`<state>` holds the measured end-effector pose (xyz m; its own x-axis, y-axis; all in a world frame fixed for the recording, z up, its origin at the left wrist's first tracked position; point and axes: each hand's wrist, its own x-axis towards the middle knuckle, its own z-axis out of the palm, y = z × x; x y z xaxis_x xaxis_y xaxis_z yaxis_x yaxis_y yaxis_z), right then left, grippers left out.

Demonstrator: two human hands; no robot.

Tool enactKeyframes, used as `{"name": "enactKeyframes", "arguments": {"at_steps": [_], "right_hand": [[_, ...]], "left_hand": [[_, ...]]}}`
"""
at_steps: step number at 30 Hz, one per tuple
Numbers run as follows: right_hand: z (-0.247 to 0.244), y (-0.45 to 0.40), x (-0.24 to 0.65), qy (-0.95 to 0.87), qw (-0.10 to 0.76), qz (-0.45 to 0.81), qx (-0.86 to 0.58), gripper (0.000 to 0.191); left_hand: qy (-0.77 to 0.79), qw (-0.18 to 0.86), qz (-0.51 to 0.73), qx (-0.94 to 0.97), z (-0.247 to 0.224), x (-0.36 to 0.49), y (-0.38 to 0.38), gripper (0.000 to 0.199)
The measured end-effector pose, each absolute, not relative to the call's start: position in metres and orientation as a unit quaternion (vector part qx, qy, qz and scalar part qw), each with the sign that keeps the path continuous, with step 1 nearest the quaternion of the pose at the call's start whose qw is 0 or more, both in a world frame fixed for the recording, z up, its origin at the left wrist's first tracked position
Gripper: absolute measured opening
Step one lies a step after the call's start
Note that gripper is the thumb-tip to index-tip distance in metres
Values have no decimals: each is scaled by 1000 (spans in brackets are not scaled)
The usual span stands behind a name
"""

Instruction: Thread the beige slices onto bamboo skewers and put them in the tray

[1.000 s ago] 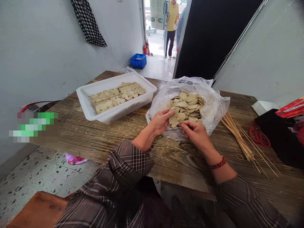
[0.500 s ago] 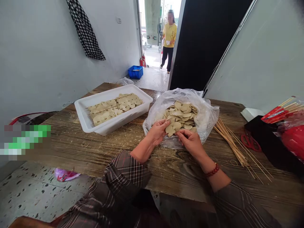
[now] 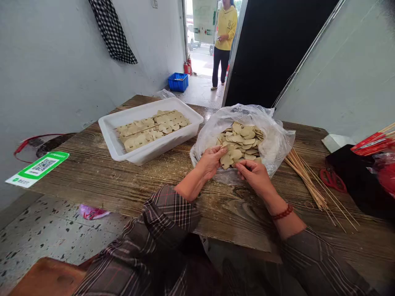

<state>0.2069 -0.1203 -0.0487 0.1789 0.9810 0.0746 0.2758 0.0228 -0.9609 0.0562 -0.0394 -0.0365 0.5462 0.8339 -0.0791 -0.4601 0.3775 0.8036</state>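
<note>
Thin, flat tan slices [image 3: 228, 158] with rounded lobes are held between my hands, over the near side of a clear plastic bag [image 3: 276, 150]. My left hand [image 3: 211, 162] is closed on their left edge, thumb on top. My right hand [image 3: 254, 176], with a red beaded bracelet at the wrist, pinches at their lower right edge; whether a thin stick is also in its fingers I cannot tell. A loose pile of similar slices [image 3: 245, 137] fills the open bag. In the white tray [image 3: 151, 154] to the left lie rows of slices threaded on thin sticks [image 3: 145, 129].
Wooden skewers [image 3: 308, 185] lie right of the bag, near red-handled scissors [image 3: 333, 180] and a black box [image 3: 352, 176]. A green-and-white card [image 3: 38, 168] is at the table's left edge. A person in yellow [image 3: 226, 33] stands at the doorway beyond a blue crate [image 3: 178, 82].
The camera view has tilted down and shifted slightly left. Both hands keep their hold on the slices with little movement. The person at the doorway has changed stance.
</note>
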Motion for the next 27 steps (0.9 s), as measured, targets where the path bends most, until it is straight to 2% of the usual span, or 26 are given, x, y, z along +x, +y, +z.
{"name": "enactKeyframes", "arguments": {"at_steps": [19, 23, 27], "right_hand": [[-39, -121, 212, -581, 498, 245, -596, 26], [-32, -120, 222, -540, 538, 230, -605, 26], [-28, -119, 228, -511, 567, 227, -605, 26]], "left_hand": [[274, 772, 392, 419, -26, 51, -35, 31], [336, 670, 420, 512, -26, 40, -23, 29], [399, 435, 362, 722, -31, 37, -18, 15]]}}
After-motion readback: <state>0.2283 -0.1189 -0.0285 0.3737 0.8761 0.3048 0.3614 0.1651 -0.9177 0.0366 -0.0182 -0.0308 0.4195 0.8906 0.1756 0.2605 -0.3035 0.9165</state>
